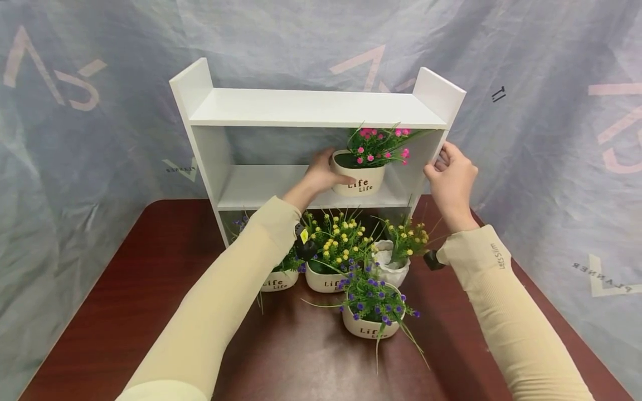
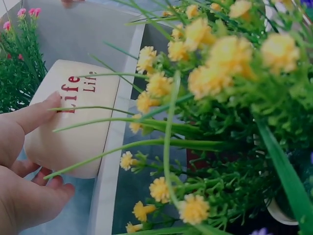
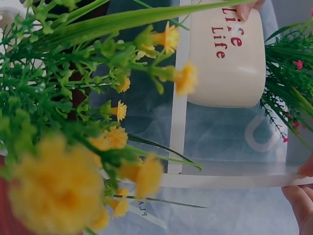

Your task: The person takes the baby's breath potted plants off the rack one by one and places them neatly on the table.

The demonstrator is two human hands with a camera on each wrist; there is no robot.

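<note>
My left hand (image 1: 322,174) grips the left end of a cream oval flower pot (image 1: 359,181) lettered "Life", its thumb across the front. Pink artificial flowers (image 1: 373,147) stand in that pot, which is upright on the middle shelf (image 1: 271,186) of a white shelf unit (image 1: 311,108). In the left wrist view the thumb presses the pot's front (image 2: 78,132) while the other fingers go round its end. My right hand (image 1: 453,178) pinches the unit's right side panel between thumb and fingers; the right wrist view shows these fingertips on the panel edge (image 3: 234,181).
Below the shelf stand a pot of yellow flowers (image 1: 323,278), a white pot (image 1: 393,272) with yellow flowers and a partly hidden cream pot (image 1: 278,281). Nearer, a purple-flowered pot (image 1: 371,327) sits on the dark red table (image 1: 296,356). Grey cloth (image 1: 301,44) hangs behind.
</note>
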